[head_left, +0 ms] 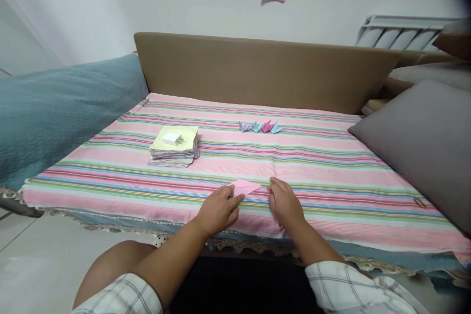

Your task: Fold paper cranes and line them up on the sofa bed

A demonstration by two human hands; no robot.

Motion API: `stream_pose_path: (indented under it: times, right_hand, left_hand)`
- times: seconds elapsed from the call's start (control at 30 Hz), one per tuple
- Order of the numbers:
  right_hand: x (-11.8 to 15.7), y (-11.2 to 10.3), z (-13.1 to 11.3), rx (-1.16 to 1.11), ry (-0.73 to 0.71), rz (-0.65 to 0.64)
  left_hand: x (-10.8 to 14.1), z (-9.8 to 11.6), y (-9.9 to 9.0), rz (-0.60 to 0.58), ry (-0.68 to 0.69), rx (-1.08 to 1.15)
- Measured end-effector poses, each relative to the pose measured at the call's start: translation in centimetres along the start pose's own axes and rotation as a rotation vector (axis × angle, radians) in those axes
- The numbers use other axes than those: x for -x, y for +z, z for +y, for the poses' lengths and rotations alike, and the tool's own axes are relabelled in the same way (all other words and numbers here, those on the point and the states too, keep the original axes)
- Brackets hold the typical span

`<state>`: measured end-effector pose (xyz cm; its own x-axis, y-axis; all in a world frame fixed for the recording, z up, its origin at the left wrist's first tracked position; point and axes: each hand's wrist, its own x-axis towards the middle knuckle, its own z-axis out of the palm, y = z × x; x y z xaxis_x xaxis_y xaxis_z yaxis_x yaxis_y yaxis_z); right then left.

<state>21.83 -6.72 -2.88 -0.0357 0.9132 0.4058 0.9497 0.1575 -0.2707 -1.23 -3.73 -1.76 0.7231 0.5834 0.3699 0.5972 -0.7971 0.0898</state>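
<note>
A piece of pink paper (246,187), folded to a pointed kite-like shape, lies on the striped cloth in front of me. My left hand (220,210) has its thumb and forefinger on the paper's left end, with the other fingers curled in. Just right of the paper's tip, my right hand (285,202) holds nothing that I can see; its forefinger and thumb are a little apart and the other fingers bend under. Farther back stand several small folded paper cranes in a row, among them a magenta crane (267,126) and a lilac crane (244,126).
A stack of square paper (172,154) sits at the left, with a white plug adapter (172,138) on top. Striped cloth (316,171) covers the seat. A grey cushion (419,142) leans at the right, a blue armrest (73,103) at the left. A brown backrest (250,71) closes the back.
</note>
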Motion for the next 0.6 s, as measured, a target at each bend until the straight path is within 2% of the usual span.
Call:
stream_pose_path:
  times: [0.1, 0.17, 0.23, 0.4, 0.6]
  right_hand:
    - [0.1, -0.4, -1.1, -0.047, -0.234, 0.025]
    - [0.3, -0.2, -2.2, -0.040, -0.418, -0.043]
    - [0.5, 0.2, -3.1, -0.030, -0.488, -0.108]
    - [0.7, 0.9, -3.3, 0.006, -0.410, -0.196]
    - [0.9, 0.5, -2.8, 0.049, -0.304, -0.249]
  left_hand:
    - [-0.1, 0.0, -0.1, -0.005, 0.006, -0.006]
    - [-0.1, 0.0, -0.1, -0.013, 0.010, -0.014]
    - [-0.1, 0.0, -0.1, -0.019, 0.010, -0.024]
    - [0.0, 0.0, 0.0, -0.018, 0.008, -0.034]
    - [0.1, -0.1, 0.0, -0.007, 0.009, -0.017]
